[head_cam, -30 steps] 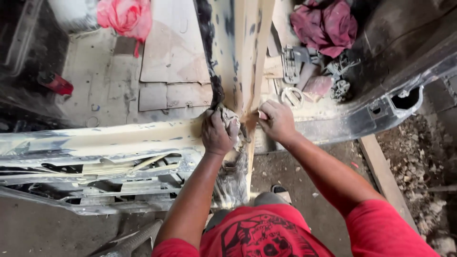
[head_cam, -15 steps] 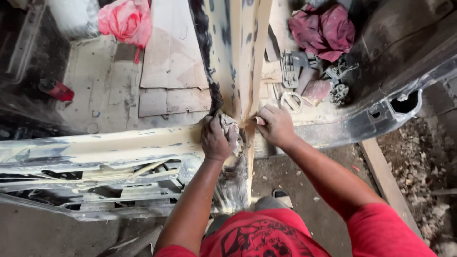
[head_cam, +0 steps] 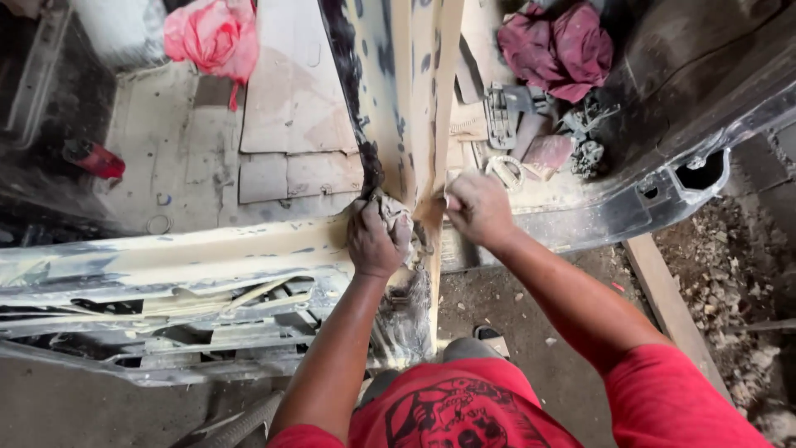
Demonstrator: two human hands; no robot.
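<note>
Hands (head_cam: 427, 224) seemingly gripping pillar (head_cam: 406, 108)

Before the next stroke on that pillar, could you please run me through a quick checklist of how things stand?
1. Left hand closed on the crumpled sanding sheet: ok, the grip looks firm.
2. Sheet pressed to the filler-coated pillar: ok, it touches at the pillar's foot.
3. Right hand bracing beside the pillar's edge: ok, a closed fist; whether it holds anything, cannot tell.
4. Filler evenly smoothed: not ok, dark patches show through.
5. Floor around the work free of clutter: not ok, a maroon rag and small metal parts lie close by.
</note>
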